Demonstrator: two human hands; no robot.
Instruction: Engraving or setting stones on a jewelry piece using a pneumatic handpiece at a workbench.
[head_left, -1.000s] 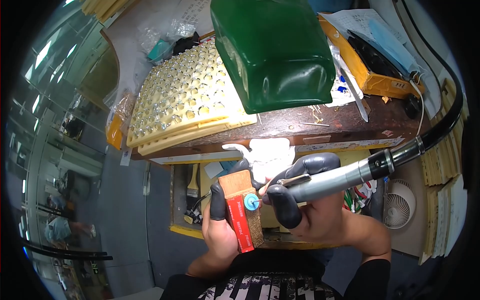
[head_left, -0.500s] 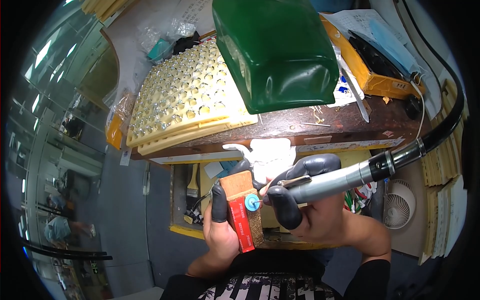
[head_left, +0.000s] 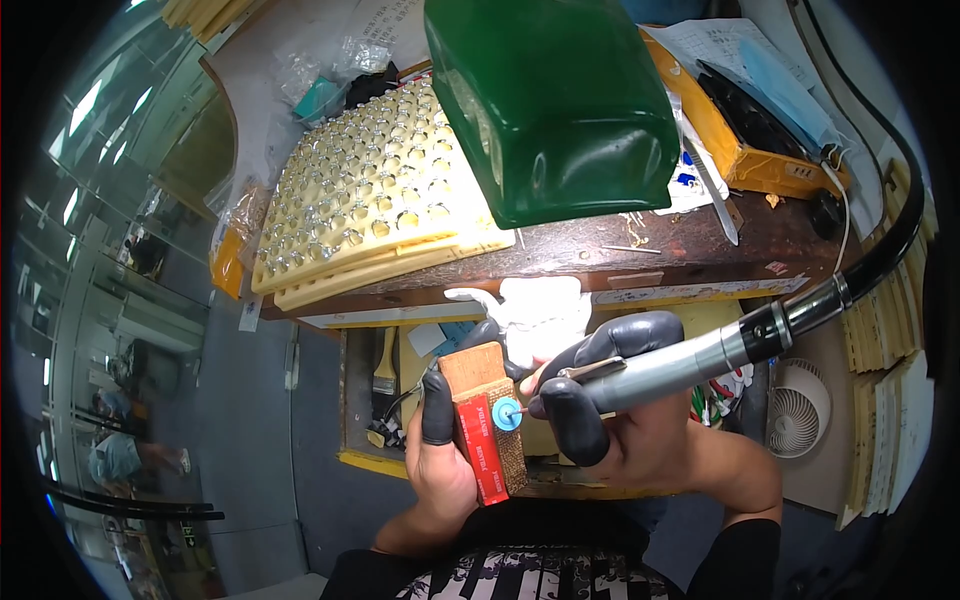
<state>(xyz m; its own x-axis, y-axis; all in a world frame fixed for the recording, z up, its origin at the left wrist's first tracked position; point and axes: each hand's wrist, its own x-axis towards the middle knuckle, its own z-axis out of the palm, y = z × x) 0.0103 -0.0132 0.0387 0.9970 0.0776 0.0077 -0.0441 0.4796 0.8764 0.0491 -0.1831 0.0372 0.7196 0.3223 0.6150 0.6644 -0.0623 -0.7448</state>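
Note:
My left hand (head_left: 442, 470), with black finger covers, is closed around a small wooden block (head_left: 474, 370). Red printed tape (head_left: 482, 452) and a rough brown strip (head_left: 512, 455) cover its lower part. In my right hand (head_left: 630, 440), also with black finger covers, is a silver rotary handpiece (head_left: 672, 372), gripped near its tip. A small round blue wheel (head_left: 507, 413) sits on the thin shaft of the handpiece, against or just over the rough strip. Whether it touches is not plain. Behind the hands lies a crumpled white cloth-like thing (head_left: 545, 308).
Yellowish trays (head_left: 370, 190) of small clear round pieces stand on the bench left of a large green cover (head_left: 560, 120). Tweezers (head_left: 712, 190) lie right of it. Under the hands is an open drawer with a brush (head_left: 386, 365). A white fan (head_left: 800, 408) stands at right.
The blue wheel has shifted slightly right and down along the block, and the handpiece tip with it. My left hand and the block have hardly moved.

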